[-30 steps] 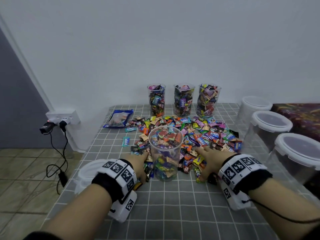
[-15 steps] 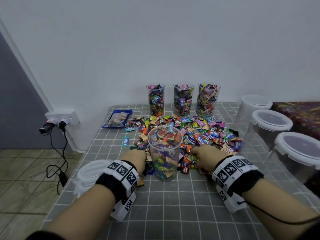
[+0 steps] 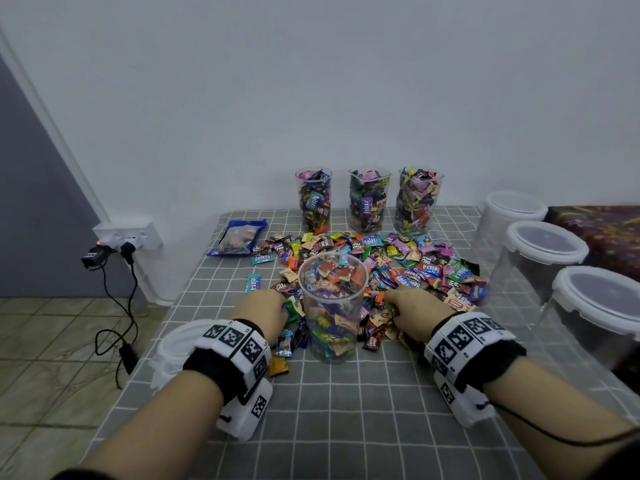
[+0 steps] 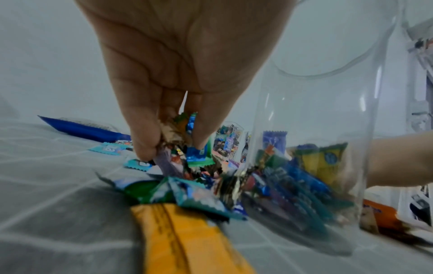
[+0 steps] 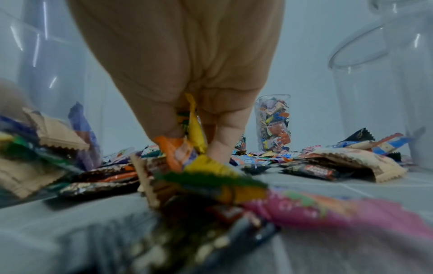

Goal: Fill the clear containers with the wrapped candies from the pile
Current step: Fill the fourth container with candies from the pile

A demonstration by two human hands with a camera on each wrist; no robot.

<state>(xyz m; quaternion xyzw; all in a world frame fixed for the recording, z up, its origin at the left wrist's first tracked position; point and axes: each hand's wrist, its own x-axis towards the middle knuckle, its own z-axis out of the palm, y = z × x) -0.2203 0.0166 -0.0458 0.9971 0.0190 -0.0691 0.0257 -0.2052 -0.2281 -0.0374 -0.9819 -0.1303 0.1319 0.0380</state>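
Observation:
A clear container [image 3: 331, 310], nearly full of wrapped candies, stands in front of the candy pile [image 3: 398, 261] on the checked table [image 3: 346, 410]. My left hand [image 3: 266, 311] is at its left side, fingers curled round a bunch of candies [image 4: 185, 140] just above the cloth. My right hand [image 3: 414, 315] is at the container's right, fingers closed on several candies [image 5: 187, 140] in the pile's near edge. Three filled containers [image 3: 369, 199] stand in a row at the back, by the wall.
Three large lidded tubs [image 3: 543, 247] line the table's right side. A white lid [image 3: 173, 348] lies at the left edge under my left wrist. A blue candy bag [image 3: 239, 237] lies back left. A wall socket with cables [image 3: 121, 244] is left of the table.
Both hands drew in toward the container and their fingers curled, gathering candies from the pile's near edge. The right hand went from flat on the pile to gripping candies.

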